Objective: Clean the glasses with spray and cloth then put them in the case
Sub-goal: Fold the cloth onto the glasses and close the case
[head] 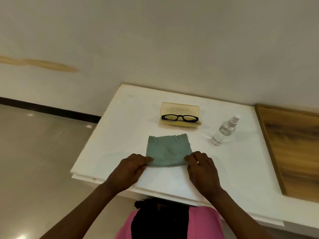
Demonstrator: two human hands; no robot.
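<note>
White table [120, 118], green cloth [168, 150] — corners pinched under both hands' fingers [148, 159], fingertips hidden.

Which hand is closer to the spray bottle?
The right hand. It rests on the cloth's near right corner, below and left of the spray bottle. The left hand holds the opposite corner, farther away.

Both forearms are bare from the bottom edge of the view up to the wrists, with no sleeves, watch or rings visible on the left hand [133, 167] or the right hand [202, 168]. Low in the view shows a bright pink cloth garment [205, 221] on the torso, with a black hanging mass [160, 219] in front of it.
</note>
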